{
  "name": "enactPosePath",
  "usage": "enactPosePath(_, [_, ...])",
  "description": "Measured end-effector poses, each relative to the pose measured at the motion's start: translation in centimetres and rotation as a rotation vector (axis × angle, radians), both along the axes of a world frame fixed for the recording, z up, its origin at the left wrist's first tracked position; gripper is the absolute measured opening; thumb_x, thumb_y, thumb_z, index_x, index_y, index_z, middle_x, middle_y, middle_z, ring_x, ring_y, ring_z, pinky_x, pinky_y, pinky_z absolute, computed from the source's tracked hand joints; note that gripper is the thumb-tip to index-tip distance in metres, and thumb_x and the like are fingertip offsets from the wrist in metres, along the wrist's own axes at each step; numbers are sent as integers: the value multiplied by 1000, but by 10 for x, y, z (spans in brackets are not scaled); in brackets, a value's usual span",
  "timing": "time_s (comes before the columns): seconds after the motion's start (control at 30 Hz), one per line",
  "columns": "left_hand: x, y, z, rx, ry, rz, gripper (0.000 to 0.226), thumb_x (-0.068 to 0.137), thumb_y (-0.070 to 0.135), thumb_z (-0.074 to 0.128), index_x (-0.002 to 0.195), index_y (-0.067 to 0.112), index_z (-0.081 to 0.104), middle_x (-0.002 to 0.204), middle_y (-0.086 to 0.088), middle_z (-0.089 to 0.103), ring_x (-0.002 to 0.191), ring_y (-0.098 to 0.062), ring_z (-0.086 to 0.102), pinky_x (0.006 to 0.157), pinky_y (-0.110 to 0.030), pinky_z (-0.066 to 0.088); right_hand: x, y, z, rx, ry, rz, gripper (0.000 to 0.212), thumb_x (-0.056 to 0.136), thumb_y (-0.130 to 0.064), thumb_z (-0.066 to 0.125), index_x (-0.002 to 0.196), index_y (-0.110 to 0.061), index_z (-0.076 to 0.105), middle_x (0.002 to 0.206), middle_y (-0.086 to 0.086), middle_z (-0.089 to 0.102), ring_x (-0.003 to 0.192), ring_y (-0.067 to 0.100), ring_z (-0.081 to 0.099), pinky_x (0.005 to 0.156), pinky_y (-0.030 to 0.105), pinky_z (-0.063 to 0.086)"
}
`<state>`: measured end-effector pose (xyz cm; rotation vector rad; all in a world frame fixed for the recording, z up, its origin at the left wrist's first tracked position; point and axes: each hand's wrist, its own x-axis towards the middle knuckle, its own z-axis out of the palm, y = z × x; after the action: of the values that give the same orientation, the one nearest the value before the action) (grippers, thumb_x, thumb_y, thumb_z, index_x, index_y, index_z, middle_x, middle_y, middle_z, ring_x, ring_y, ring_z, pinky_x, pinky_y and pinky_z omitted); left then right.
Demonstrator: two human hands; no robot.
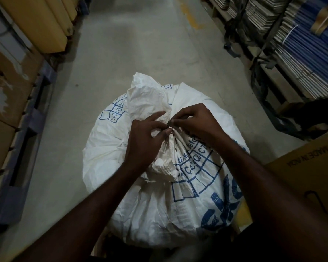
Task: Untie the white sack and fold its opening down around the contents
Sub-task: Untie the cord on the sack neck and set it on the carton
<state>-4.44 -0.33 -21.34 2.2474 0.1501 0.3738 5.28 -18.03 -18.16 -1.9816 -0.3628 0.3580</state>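
The white sack [140,186] sits full and rounded on the concrete floor [121,53] of a narrow aisle, well clear of the racks on either side, with a cardboard box [307,167] just beside it on the right. Its neck is bunched tight at the top and the loose flap of the mouth stands up crumpled behind the knot [169,125], so the sack is not open yet. Both hands are working right at that gathered point: the left hand [144,140] has thumb and fingertips pinched in on the bunched fabric just under the tie, forefinger stretched out along the flap, while the right hand [195,121] has its fingers curled in close, nipping what looks like a small dark tie. Whether the tie has begun to loosen I cannot tell; it is too small and dim. To my eye the job is at its very start: the untying is in hand, and opening the mouth and rolling it down around the contents are all left to do.
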Motion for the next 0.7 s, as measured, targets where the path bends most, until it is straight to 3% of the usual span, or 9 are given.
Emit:
enactPosePath(0.1, [-2,-3,3,5,-1,-12,8,90,30,82,98,30,86,144,18,69,130,-23,62,113,-47,43,2,1,3,274,232,-139,45,100,-34,72,81,7,75,70,20,70,55,25,60,52,27,48])
enactPosePath(0.23, [0,-3,3,-32,-9,17,7,90,28,84,97,29,86,143,17,70,130,-19,62,115,-50,43,0,7,1,279,245,-134,37,101,-30,71,89,4,79,81,24,74,60,26,61,61,34,55])
enactPosePath(0.33, [1,-4,4,-35,-5,14,8,89,32,84,97,30,86,144,19,69,131,-20,62,115,-50,44,3,4,6,309,258,-195,37,106,-32,64,96,2,76,85,18,74,60,24,64,60,34,57])
enactPosePath(0.43, [1,-6,12,-4,-27,16,8,91,33,85,99,32,86,146,20,67,131,-21,62,115,-44,43,3,-1,16,284,147,-247,29,106,-24,61,94,0,73,87,23,72,60,27,68,58,39,60])
enactPosePath(0.5, [1,-8,19,15,-60,15,7,92,33,85,99,31,85,146,18,67,130,-18,62,114,-43,45,-2,-6,24,212,-21,-219,21,101,-19,65,89,-5,75,81,17,75,62,28,73,63,47,65])
enactPosePath(0.6, [-2,-11,30,38,-105,35,7,92,29,85,99,28,85,146,14,68,126,-12,62,110,-36,44,-20,-16,33,26,-240,-85,6,90,-11,74,91,-16,78,77,-1,76,70,13,76,74,38,65])
enactPosePath(0.7, [-6,-18,42,53,-146,42,5,94,31,82,98,33,84,145,18,68,125,-21,63,106,-27,42,-46,-22,33,-88,-319,63,23,83,-5,80,101,-20,79,89,-7,78,83,4,73,82,31,62])
